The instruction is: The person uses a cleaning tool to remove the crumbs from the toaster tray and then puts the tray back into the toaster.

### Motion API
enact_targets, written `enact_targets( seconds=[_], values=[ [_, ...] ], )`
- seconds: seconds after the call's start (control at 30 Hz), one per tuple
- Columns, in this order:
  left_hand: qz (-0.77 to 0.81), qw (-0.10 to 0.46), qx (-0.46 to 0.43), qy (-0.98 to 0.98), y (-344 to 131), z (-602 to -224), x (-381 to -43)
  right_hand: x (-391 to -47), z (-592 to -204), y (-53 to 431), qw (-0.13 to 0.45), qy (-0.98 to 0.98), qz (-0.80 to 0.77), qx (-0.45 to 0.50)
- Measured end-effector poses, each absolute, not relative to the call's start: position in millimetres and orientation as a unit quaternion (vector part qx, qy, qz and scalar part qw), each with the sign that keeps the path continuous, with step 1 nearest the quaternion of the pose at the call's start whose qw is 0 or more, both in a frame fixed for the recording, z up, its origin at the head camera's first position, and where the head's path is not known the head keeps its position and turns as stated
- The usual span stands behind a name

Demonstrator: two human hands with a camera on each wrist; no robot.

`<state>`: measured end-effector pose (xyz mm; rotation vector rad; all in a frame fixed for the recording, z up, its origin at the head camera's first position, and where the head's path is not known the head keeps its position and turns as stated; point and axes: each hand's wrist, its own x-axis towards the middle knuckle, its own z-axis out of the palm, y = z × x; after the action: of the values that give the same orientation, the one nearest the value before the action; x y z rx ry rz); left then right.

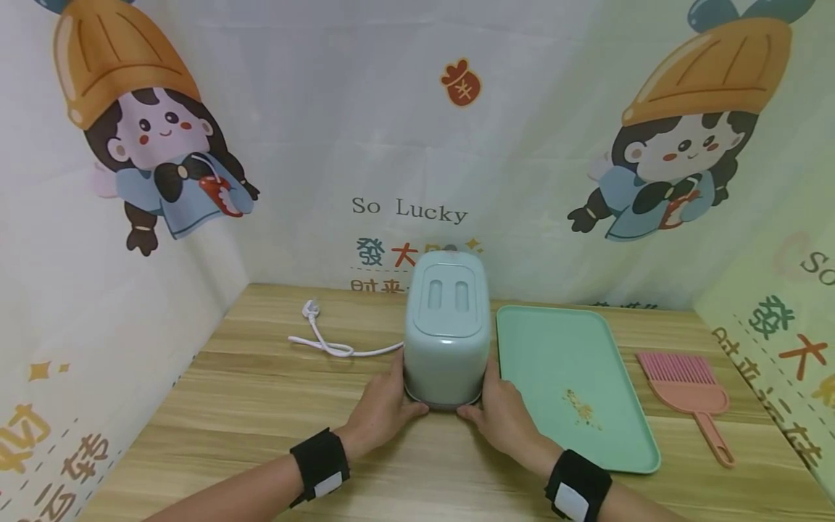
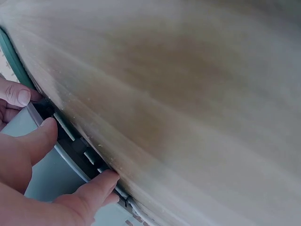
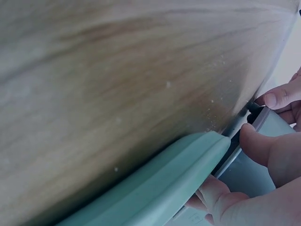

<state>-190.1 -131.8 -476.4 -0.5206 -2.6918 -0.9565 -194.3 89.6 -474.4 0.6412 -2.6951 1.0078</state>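
A pale green toaster point(image 1: 446, 370) with two slot shapes in its lid stands upright in the middle of the wooden table. Its base is held from both sides near the front. My left hand point(image 1: 381, 402) grips the left lower edge, thumb at the front corner and fingers along the side. On the other side my right hand point(image 1: 509, 413) holds the right lower edge in the same way. In the left wrist view, fingers point(image 2: 96, 188) reach the dark base point(image 2: 77, 146) close over the tabletop. The right wrist view shows the right thumb point(image 3: 256, 143) at the base's edge.
A white power cord point(image 1: 339, 349) with its plug point(image 1: 311, 309) lies left of the toaster. Close on the right is a green tray point(image 1: 548, 348) with crumbs point(image 1: 580, 407) on it. Beyond lies a pink brush point(image 1: 691, 391). A printed cloth point(image 1: 313, 145) hangs behind the table.
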Motion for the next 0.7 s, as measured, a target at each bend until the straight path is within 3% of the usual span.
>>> enact_targets(
  seconds=[0.43,0.57,0.7],
  values=[
    [-0.318,0.123,-0.168,-0.925,-130,-478,-193,-192,-473,91,0.110,-0.909,0.333,0.225],
    [-0.342,0.094,-0.182,-0.917,-135,-477,-193,-193,-471,97,0.063,-0.899,0.360,0.239],
    [-0.372,0.027,-0.181,-0.910,-145,-469,-192,-194,-460,108,0.006,-0.887,0.392,0.245]
  ],
)
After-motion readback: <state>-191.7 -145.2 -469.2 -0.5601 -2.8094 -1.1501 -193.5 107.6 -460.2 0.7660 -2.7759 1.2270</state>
